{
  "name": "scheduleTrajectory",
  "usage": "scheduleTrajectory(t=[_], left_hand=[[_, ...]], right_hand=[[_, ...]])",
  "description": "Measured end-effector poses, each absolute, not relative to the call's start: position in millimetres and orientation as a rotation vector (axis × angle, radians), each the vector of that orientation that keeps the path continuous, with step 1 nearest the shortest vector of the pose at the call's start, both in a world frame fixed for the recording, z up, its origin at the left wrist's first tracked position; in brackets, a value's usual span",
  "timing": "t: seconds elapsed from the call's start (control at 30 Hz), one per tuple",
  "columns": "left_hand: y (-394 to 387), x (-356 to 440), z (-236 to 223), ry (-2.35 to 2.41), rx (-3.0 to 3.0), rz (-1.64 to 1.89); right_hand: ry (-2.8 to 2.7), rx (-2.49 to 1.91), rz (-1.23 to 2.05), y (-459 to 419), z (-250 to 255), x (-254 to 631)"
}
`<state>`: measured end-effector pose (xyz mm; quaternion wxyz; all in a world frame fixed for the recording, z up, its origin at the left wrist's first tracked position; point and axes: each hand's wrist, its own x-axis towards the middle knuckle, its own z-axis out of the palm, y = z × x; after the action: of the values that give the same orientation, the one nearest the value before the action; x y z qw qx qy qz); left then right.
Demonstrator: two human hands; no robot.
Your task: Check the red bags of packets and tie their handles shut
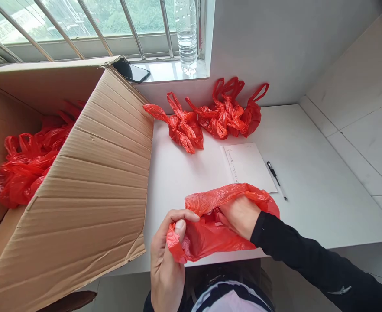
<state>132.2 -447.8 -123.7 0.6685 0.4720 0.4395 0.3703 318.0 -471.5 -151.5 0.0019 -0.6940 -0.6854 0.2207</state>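
Note:
A red plastic bag (223, 242) is held with its mouth spread, over the front edge of the white table. My left hand (168, 255) pinches the bag's rim between thumb and fingers at its left side. Deep in the bag's mouth is my right hand (241, 214); its fingers are hidden by the plastic, so what they touch does not show. Something small and dark with a pale patch shows inside the bag near those fingers, too unclear to name. Behind the bag lie an open notebook (247, 167) and a black-and-white pen (277, 180).
Several tied red bags (186, 128) stand along the wall at the table's back. A large open cardboard box (106, 173) fills the left side, with more red bags (31, 164) inside. On the windowsill are a water bottle (187, 43) and a phone (139, 73).

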Motion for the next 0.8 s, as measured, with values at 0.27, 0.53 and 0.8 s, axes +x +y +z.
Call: scheduleTrajectory(t=[0.27,0.53,0.8], left_hand=[[-448,133,-123,0.983,1.040,0.850],[-447,123,-107,0.859,0.930,0.801],[-448,117,-115,1.088,1.288,0.795]], right_hand=[[-2.181,-2.237,0.602,-472,-146,325],[-1.924,-1.564,0.294,-515,-86,319],[-1.680,-2.043,0.031,-541,-94,370]])
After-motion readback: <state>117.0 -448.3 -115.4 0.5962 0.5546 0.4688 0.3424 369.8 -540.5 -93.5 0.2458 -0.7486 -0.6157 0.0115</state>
